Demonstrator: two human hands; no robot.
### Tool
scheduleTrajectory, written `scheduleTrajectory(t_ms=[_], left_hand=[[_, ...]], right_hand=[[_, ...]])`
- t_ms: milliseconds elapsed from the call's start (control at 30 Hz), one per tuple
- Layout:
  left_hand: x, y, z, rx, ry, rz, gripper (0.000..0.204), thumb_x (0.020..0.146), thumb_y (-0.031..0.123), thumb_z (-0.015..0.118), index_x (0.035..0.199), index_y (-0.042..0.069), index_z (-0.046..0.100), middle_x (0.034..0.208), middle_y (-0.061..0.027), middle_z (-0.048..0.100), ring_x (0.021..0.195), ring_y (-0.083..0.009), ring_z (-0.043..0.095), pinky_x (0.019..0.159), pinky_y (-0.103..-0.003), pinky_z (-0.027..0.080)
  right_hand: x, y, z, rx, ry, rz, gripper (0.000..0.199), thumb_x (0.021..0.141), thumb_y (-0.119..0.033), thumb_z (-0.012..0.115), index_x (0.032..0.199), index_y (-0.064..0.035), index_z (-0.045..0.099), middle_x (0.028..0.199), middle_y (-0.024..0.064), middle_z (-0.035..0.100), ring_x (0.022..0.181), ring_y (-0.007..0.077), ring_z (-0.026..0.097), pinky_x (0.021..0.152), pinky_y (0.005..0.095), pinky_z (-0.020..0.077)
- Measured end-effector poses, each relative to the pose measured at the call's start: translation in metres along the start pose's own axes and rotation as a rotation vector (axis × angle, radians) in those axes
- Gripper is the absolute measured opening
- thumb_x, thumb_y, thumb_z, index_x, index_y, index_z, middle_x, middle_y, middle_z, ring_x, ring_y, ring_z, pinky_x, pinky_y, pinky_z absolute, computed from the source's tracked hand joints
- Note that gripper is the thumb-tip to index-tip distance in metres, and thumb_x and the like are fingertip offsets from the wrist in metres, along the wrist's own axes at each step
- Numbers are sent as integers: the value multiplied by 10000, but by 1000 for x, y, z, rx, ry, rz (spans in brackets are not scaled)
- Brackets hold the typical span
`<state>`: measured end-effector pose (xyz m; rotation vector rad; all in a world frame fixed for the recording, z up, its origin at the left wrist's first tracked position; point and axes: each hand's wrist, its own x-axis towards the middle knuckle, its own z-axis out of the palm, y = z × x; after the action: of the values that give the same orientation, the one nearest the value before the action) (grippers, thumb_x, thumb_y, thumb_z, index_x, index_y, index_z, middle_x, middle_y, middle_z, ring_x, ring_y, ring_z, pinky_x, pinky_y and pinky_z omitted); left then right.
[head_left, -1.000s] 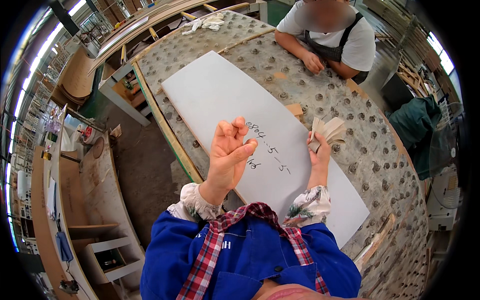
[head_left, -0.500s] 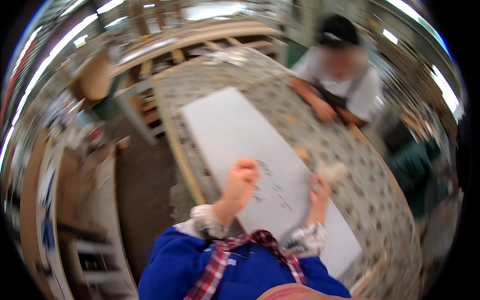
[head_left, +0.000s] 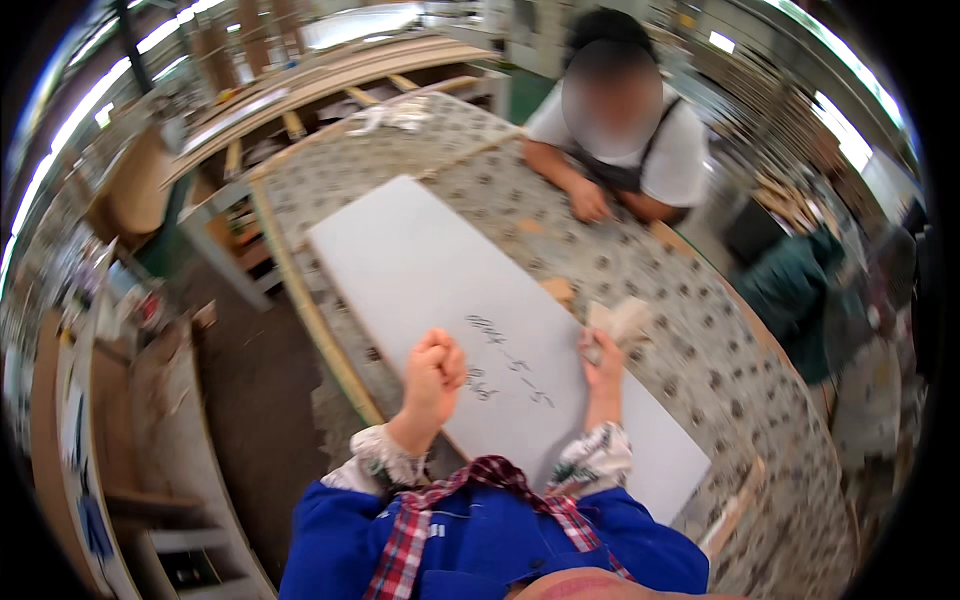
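Left hand (head_left: pixel 435 368) clenched in an empty fist over the white panel (head_left: pixel 470 320). Right hand (head_left: pixel 603 358) grips a folded sanding sheet (head_left: pixel 620 320) at the panel's edge, apparently positioned for rubbing.

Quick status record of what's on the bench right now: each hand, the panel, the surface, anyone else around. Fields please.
Left hand: closed in a fist over the near part of the panel, nothing visible in it
Right hand: at the panel's right edge, holding a small tan block
Panel: long flat light-grey board with dark handwriting, lying on the bench
Bench: round-cornered worktop with a speckled patterned cover
Other person: a co-worker in a white shirt, leaning on the far side
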<state>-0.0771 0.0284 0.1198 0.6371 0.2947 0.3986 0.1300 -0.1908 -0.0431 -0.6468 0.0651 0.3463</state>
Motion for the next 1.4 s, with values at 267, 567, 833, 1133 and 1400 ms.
scheduleTrajectory(t_ms=[267,567,833,1133,1400], left_hand=[[1,-33,4,154,-201,-155,93,771,53,400,725,47,481,432,11,340,363,-72,223,357,-227,193],[14,-71,-14,633,-338,-259,153,824,125,520,764,2,589,503,-18,520,388,-34,363,377,-188,273],[9,-92,-16,895,-472,-328,165,860,161,527,803,22,595,599,6,569,473,-24,424,437,-182,336],[-2,-81,-41,1218,-393,-124,119,814,123,578,781,9,582,646,-24,579,597,-97,523,550,-236,408],[-8,-69,-50,1609,-585,772,136,719,39,615,852,45,585,1056,-135,546,854,-255,569,691,-337,450]], right_hand=[[-26,-16,43,-150,82,50,225,764,-43,588,954,71,553,818,127,614,684,194,591,594,280,487],[-34,-14,63,-133,85,-32,284,750,-17,554,1021,39,493,875,99,548,720,198,578,612,298,483],[-31,-21,56,123,50,65,245,772,-83,589,981,-2,491,735,45,506,530,120,457,480,263,378],[-28,-11,58,-336,60,-53,208,776,-50,520,979,-25,480,632,4,412,502,106,410,457,249,337],[-23,-4,52,-196,82,-149,185,783,-56,456,959,-1,474,628,38,453,498,142,459,452,262,380]])
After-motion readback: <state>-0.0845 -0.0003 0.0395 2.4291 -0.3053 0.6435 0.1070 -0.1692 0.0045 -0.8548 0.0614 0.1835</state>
